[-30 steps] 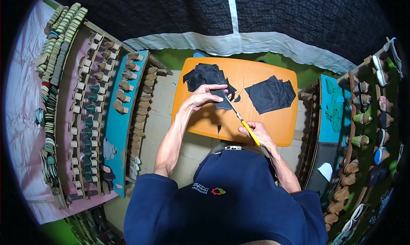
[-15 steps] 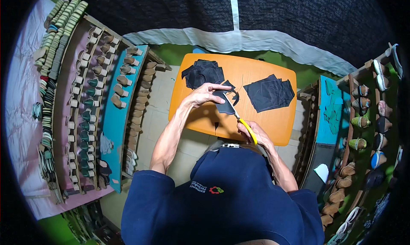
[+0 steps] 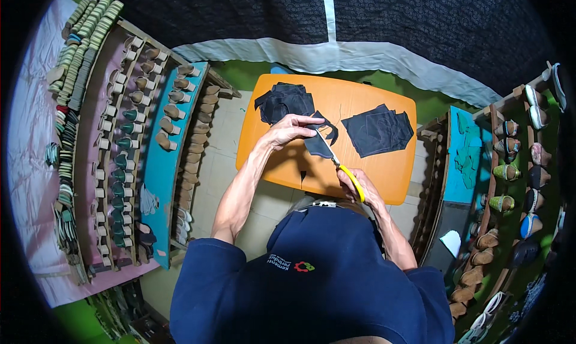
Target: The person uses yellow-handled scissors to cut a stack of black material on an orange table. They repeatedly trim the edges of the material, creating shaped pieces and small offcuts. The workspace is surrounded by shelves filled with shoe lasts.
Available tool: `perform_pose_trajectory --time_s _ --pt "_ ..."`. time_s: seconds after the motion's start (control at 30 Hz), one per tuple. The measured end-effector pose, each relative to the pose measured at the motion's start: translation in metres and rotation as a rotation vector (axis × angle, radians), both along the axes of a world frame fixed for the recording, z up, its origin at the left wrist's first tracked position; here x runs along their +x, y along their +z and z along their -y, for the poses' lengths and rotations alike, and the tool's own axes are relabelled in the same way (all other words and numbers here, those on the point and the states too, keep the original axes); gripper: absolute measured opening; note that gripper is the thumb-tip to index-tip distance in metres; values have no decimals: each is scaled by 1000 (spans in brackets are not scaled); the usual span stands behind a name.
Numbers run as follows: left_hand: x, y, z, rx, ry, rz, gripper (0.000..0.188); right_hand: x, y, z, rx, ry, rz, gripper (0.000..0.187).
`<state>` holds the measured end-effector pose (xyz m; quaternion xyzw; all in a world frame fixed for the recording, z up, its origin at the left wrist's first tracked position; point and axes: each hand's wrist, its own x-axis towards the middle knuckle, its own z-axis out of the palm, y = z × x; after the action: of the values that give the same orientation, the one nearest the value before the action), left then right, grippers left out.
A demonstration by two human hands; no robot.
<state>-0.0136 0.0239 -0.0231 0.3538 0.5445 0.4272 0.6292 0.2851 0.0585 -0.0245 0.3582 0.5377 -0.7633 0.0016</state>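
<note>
My left hand [image 3: 287, 132] pinches a piece of black fabric [image 3: 316, 146] above the orange table [image 3: 273, 175]. In my right hand [image 3: 360, 187] is a pair of scissors [image 3: 354, 183] with yellow handles. Their blades reach up and left into the fabric, close to my left fingertips. A narrow curved strip of the cloth hangs off to the right of the blades. Behind my left hand lies a heap of black fabric pieces [image 3: 287, 99]. A flatter stack of black fabric [image 3: 379, 131] rests on the right side of the table.
Racks at the left carry rows of shoe forms [image 3: 123, 179] and striped rolls [image 3: 90, 35]. A blue board [image 3: 157, 191] leans among them. Shoes [image 3: 505, 171] line a rack at the right, beside a blue panel [image 3: 462, 158]. A dark curtain [image 3: 408, 20] hangs behind the table.
The scissors and my right hand have shifted slightly right. My left fingers have moved a little on the fabric, which is still held.
</note>
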Motion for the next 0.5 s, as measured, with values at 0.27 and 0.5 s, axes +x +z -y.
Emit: perform_pose_trajectory --time_s 0.27,0.5 --pt "-3 -2 0 3 9 -8 52 2 -7 -2 -4 -3 22 47" --pt "-5 -2 -1 -22 43 50 54 1 -10 1 -20 -6 -1 48"
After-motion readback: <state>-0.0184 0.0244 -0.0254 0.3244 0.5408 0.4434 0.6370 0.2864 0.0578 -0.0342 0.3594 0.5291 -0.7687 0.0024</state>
